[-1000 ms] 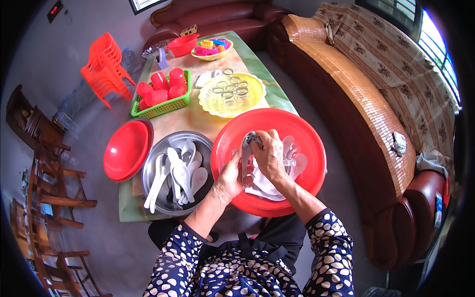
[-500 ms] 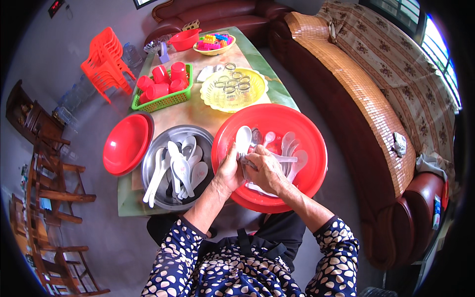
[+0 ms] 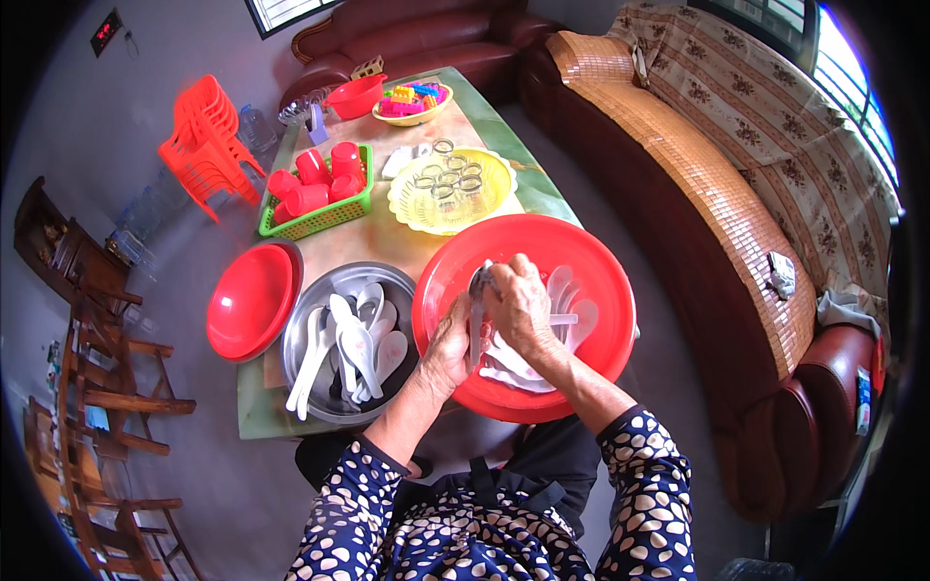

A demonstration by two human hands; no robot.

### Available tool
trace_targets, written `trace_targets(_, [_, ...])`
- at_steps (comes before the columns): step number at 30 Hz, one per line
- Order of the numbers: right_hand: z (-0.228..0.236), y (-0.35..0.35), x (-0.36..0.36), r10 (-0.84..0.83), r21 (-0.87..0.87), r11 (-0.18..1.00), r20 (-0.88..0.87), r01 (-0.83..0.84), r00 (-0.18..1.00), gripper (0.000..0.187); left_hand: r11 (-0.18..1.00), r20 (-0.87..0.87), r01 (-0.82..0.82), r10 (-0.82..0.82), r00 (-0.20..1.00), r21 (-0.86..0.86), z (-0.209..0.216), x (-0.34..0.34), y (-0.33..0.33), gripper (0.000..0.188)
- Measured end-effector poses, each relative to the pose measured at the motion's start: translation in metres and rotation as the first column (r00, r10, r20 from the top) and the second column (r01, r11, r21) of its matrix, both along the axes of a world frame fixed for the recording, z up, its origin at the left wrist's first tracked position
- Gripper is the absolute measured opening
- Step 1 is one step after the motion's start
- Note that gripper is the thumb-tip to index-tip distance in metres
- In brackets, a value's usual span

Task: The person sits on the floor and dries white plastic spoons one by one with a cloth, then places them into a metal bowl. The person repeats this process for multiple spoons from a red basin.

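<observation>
Over the red basin (image 3: 433, 281), both my hands are closed round one spoon (image 3: 476, 334), its pale handle pointing down. My left hand (image 3: 448, 347) grips the spoon from the left. My right hand (image 3: 520, 302) wraps over its upper end, with something greyish under the fingers that I cannot make out. Several white and translucent spoons (image 3: 583, 324) lie inside the red basin, partly behind my right hand and wrist. To the left, a grey metal basin (image 3: 293, 334) holds a heap of white soup spoons (image 3: 355, 351).
Red bowls (image 3: 249, 302) stand at the table's left edge. Farther back are a green basket (image 3: 325, 221) of red cups, a yellow scalloped basin (image 3: 407, 215) with rings, and a basin of toy blocks (image 3: 412, 102). A long sofa (image 3: 668, 261) runs along the right.
The spoon's white bowl, plainly seen before, is now mostly covered as my right hand has risen over it. The view has shifted slightly.
</observation>
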State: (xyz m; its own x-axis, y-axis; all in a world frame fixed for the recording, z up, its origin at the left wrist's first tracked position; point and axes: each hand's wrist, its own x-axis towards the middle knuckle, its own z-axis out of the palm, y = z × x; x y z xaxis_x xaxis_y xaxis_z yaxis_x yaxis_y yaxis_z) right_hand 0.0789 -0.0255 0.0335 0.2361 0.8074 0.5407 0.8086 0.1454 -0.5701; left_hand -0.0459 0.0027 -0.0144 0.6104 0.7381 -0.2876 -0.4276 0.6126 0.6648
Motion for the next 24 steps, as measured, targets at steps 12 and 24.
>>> trace_targets(12, [-0.009, -0.018, 0.006, 0.277, -0.006, 0.961, 0.091, -0.278, 0.957, 0.012, 0.999, -0.146, 0.035, -0.029, 0.989, 0.041, 0.002, 0.002, -0.004, 0.043])
trace_targets(24, [-0.005, 0.003, 0.015, -0.128, 0.029, 0.991, 0.051, 0.127, 0.99, 0.016, 0.997, -0.186, -0.071, 0.074, 0.98, 0.024, 0.017, 0.007, -0.01, 0.043])
